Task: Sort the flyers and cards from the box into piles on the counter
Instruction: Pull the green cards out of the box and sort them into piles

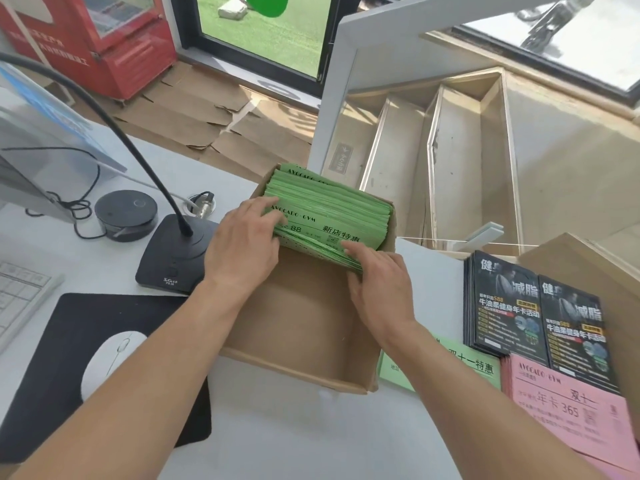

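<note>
Gripping one green flyer stack (pixel 329 209) in one box (pixel 298 341): left hand (pixel 242 251) and right hand (pixel 381 282).

In the middle of the frame an open cardboard box (pixel 304 341) is seen on the white counter (pixel 311 438). A thick stack of green cards (pixel 332 209) is stood in its upper half. The stack is gripped at its left end by the left hand (pixel 242 247) and at its lower right corner by the right hand (pixel 381 289). At the right of the frame two piles of black flyers (pixel 502 306), a pink pile (pixel 568 410) and a green flyer (pixel 467 368) are laid on the counter.
</note>
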The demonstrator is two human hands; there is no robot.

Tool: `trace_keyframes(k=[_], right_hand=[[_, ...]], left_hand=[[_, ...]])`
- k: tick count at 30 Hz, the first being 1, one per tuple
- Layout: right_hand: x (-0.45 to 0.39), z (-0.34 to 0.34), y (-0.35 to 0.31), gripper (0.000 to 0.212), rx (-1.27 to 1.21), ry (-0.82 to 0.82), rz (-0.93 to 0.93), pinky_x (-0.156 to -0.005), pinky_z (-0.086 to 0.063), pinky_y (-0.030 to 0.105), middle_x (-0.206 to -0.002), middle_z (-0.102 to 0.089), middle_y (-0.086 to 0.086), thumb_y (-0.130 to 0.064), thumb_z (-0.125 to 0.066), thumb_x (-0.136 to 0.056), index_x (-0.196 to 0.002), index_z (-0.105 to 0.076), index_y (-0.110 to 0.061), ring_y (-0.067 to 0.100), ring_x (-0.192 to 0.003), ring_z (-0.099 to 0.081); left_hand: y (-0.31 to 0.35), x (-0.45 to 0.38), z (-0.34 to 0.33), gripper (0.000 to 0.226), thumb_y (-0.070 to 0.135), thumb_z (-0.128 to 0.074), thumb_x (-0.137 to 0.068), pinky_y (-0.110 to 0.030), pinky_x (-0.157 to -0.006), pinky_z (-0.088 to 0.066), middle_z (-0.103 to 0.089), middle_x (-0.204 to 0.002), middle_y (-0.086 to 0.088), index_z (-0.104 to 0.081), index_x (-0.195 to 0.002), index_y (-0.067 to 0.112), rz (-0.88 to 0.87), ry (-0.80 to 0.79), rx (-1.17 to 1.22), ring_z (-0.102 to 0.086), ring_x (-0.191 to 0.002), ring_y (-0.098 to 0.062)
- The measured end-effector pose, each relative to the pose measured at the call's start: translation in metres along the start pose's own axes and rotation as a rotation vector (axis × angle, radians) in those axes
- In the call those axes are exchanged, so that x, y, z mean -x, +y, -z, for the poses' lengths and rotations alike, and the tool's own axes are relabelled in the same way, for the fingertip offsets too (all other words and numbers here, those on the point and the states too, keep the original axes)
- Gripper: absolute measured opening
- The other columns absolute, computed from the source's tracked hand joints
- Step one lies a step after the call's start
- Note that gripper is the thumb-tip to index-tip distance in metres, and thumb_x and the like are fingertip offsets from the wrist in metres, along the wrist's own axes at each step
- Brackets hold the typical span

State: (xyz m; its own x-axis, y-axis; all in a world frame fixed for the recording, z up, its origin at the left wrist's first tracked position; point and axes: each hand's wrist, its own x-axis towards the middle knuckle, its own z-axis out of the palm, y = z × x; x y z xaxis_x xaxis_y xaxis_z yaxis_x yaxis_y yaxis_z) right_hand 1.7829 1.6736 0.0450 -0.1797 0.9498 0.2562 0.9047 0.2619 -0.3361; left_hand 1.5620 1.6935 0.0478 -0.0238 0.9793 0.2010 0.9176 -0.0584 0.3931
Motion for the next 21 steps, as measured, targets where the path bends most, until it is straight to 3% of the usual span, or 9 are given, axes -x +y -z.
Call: trace_keyframes(k=[5,7,9,12,14,17,21], right_hand=[[-0.004,0.000,-0.005,0.061,0.101,-0.085,-0.054,-0.086,-0.035,0.023,-0.077,-0.072,-0.004,0.004,-0.058,-0.081,-0.131,-0.060,-0.030,0.023,-0.078,-0.052],[-0.004,0.001,-0.006,0.061,0.011,-0.087,-0.091,-0.083,-0.034,0.022,-0.082,-0.072,-0.003,0.004,-0.053,-0.083,-0.132,-0.058,-0.032,0.021,-0.083,-0.047],[-0.002,0.004,-0.006,0.059,-0.146,-0.050,-0.134,-0.083,-0.038,0.025,-0.099,-0.072,-0.007,0.004,-0.052,-0.085,-0.130,-0.058,-0.033,0.019,-0.090,-0.046],[0.004,0.011,-0.006,0.052,-0.314,0.053,-0.117,-0.084,-0.049,0.037,-0.106,-0.068,-0.013,0.002,-0.057,-0.088,-0.124,-0.058,-0.035,0.016,-0.086,-0.055],[0.011,0.021,-0.008,0.047,-0.382,0.158,-0.084,-0.078,-0.053,0.042,-0.103,-0.068,-0.016,-0.001,-0.061,-0.090,-0.119,-0.058,-0.037,0.012,-0.079,-0.059],[0.025,0.047,-0.015,0.047,-0.483,0.324,-0.024,-0.077,-0.056,0.039,-0.108,-0.068,-0.019,0.001,-0.063,-0.091,-0.122,-0.055,-0.033,0.006,-0.089,-0.065],[0.062,0.088,-0.009,0.044,-0.551,0.442,-0.002,-0.089,-0.053,0.028,-0.113,-0.063,-0.029,0.002,-0.063,-0.092,-0.126,-0.054,-0.026,0.000,-0.107,-0.062]], left_hand=[[-0.001,-0.001,-0.001,0.021,0.008,-0.069,-0.086,-0.042,-0.108,-0.039,-0.054,-0.145,0.000,-0.070,-0.103,0.020,-0.021,0.008,0.000,-0.048,-0.134,-0.023],[-0.004,-0.002,-0.003,0.023,0.008,-0.068,-0.088,-0.042,-0.109,-0.038,-0.055,-0.144,-0.001,-0.068,-0.108,0.020,-0.045,0.021,-0.002,-0.047,-0.136,-0.023],[-0.005,-0.002,-0.003,0.026,0.008,-0.066,-0.089,-0.042,-0.112,-0.035,-0.056,-0.143,-0.001,-0.067,-0.112,0.020,-0.070,0.065,0.034,-0.044,-0.139,-0.022],[-0.005,-0.001,0.001,0.024,0.008,-0.066,-0.091,-0.039,-0.118,-0.028,-0.059,-0.138,0.002,-0.066,-0.113,0.020,-0.102,0.164,0.178,-0.041,-0.140,-0.018],[-0.002,0.003,0.008,0.026,0.004,-0.069,-0.089,-0.043,-0.115,-0.034,-0.064,-0.127,0.002,-0.066,-0.110,0.018,-0.114,0.230,0.330,-0.048,-0.132,-0.018],[0.008,0.017,0.026,0.027,0.001,-0.072,-0.087,-0.044,-0.099,-0.047,-0.068,-0.110,0.005,-0.069,-0.107,0.020,-0.073,0.285,0.526,-0.059,-0.111,-0.016],[0.047,0.059,0.051,0.028,0.007,-0.075,-0.088,-0.031,-0.095,-0.052,-0.070,-0.106,0.008,-0.069,-0.109,0.025,-0.179,0.323,0.633,-0.065,-0.106,-0.011]])
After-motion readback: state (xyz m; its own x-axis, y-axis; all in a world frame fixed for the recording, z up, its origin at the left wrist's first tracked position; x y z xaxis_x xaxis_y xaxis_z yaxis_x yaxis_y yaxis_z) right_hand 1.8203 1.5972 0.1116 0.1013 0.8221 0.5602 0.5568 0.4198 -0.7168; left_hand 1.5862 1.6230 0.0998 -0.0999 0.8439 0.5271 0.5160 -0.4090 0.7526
